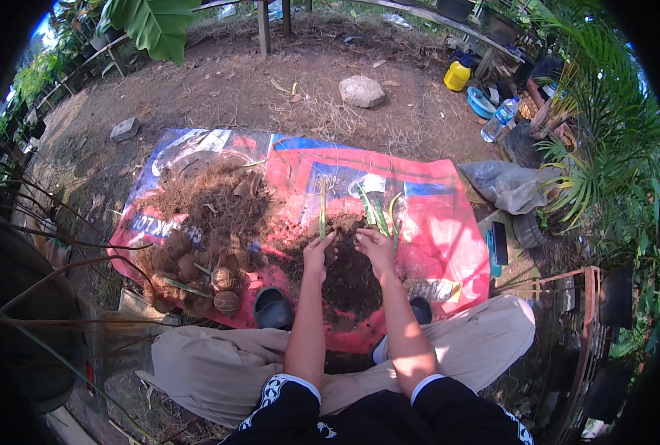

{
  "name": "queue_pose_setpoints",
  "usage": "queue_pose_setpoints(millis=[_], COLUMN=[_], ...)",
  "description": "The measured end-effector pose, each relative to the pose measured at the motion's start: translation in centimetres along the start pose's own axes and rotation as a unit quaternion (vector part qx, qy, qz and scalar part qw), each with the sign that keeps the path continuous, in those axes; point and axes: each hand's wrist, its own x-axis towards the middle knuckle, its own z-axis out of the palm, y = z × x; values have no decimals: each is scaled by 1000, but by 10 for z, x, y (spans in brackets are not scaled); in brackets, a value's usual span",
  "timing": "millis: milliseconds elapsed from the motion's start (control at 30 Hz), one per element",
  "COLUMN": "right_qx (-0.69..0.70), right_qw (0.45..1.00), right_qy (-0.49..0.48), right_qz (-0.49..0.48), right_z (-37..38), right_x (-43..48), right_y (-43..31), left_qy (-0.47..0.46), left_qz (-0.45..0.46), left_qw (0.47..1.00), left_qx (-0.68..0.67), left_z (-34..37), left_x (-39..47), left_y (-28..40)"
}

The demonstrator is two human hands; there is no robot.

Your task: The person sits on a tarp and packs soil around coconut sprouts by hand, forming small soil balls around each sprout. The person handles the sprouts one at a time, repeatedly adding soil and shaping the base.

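In my left hand (317, 257) a long narrow green leaf (323, 214) stands upright, pinched near its lower end. My right hand (375, 250) is raised over the dark soil (352, 281), thumb and fingers bent close together; whether something small is between them cannot be told. Just beyond it lie several striped green leaves (379, 212) on the red and blue plastic sheet (441, 222). Brown coconut fibre (213, 194) is heaped on the left of the sheet. Nearer to me are round fibre-wrapped balls, two of them bound with string (226, 303).
Dark clogs (273, 308) stand at the sheet's near edge. Two phones (497, 247) lie to the right. Beyond are a pale rock (362, 92), loose string, a water bottle (499, 119), a yellow sprayer (457, 73) and a blue basin (480, 103). Another person's arm (534, 92) shows at the upper right.
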Motion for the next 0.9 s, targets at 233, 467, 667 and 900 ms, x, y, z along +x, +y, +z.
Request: queue_pose_setpoints(millis=[233, 467, 667, 900], right_qx=[-100, -84, 34, 143], right_qw=[995, 994, 998, 990], right_qy=[-18, -58, -13, -12], right_qz=[-12, 25, 56, 12], right_z=[5, 11, 15, 3], right_x=[-4, -10, -8, -2], right_y=[-8, -17, -12, -14], left_qy=[-53, -65, -47, -11], left_qz=[25, 67, 79, 67], left_qw=[997, 995, 995, 994], left_qx=[41, 33, -30, -80], left_z=[19, 21, 20, 10], left_x=[-7, 3, 7, -2], left_y=[5, -6, -6, 5])
